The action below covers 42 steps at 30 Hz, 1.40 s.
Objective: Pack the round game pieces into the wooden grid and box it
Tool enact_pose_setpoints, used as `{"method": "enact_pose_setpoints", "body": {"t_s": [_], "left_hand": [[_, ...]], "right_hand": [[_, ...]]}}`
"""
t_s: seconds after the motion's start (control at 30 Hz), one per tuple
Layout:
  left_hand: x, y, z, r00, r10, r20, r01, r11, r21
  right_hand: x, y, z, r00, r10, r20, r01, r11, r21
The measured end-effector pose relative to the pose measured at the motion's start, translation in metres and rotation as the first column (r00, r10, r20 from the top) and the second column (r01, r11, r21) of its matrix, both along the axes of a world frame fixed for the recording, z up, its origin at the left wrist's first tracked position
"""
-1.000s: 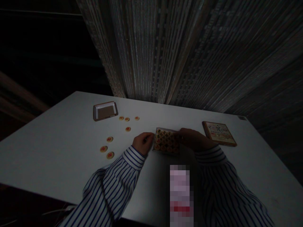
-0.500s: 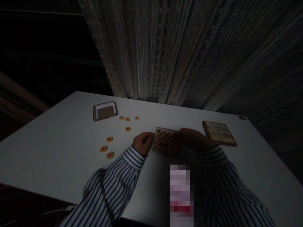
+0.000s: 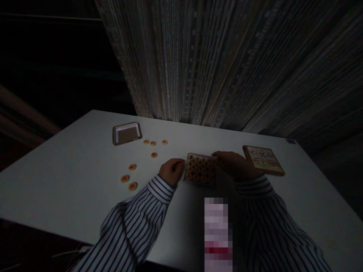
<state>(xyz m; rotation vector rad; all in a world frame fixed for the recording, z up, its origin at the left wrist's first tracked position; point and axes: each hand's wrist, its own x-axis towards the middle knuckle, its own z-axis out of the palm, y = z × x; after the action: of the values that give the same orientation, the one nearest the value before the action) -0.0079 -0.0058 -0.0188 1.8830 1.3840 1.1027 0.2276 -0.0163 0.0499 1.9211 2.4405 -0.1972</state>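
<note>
The curled left hand (image 3: 171, 172) and the right hand (image 3: 234, 165), fingers together, any grip impossible to tell, flank a shallow rectangular box (image 3: 200, 183) of round, cream-coloured, character-marked pieces (image 3: 202, 169), its rows running crosswise between them, both hands similarly close
</note>
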Motion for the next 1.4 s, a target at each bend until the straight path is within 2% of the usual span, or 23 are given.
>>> {"method": "enact_pose_setpoints", "body": {"t_s": [0.1, 0.23, 0.47, 0.77, 1.07, 1.4], "left_hand": [[-0.001, 0.0, -0.001, 1.0, -0.009, -0.026, 0.009, 1.0, 0.005], [-0.001, 0.0, 0.001, 0.997, -0.035, -0.07, 0.036, 0.999, 0.009], [-0.001, -0.003, 0.005, 0.991, -0.085, -0.103, 0.086, 0.996, 0.002], [0.001, 0.001, -0.007, 0.99, -0.111, -0.087, 0.115, 0.992, 0.043], [0.001, -0.005, 0.006, 0.984, -0.139, -0.111, 0.141, 0.99, 0.005], [0.0, -0.005, 0.005, 0.982, -0.145, -0.119, 0.146, 0.989, 0.006]], "right_hand": [[0.0, 0.001, -0.002, 0.995, -0.062, 0.079, 0.065, 0.997, -0.032], [-0.001, 0.002, -0.006, 0.99, -0.066, 0.126, 0.076, 0.994, -0.078], [0.001, 0.005, -0.013, 0.998, -0.005, 0.069, 0.011, 0.997, -0.08], [-0.001, 0.004, -0.011, 0.997, 0.022, 0.074, -0.015, 0.995, -0.095], [-0.004, 0.004, -0.009, 0.997, 0.027, 0.07, -0.02, 0.995, -0.1], [-0.002, 0.005, -0.011, 0.999, 0.028, 0.038, -0.024, 0.994, -0.104]]}}
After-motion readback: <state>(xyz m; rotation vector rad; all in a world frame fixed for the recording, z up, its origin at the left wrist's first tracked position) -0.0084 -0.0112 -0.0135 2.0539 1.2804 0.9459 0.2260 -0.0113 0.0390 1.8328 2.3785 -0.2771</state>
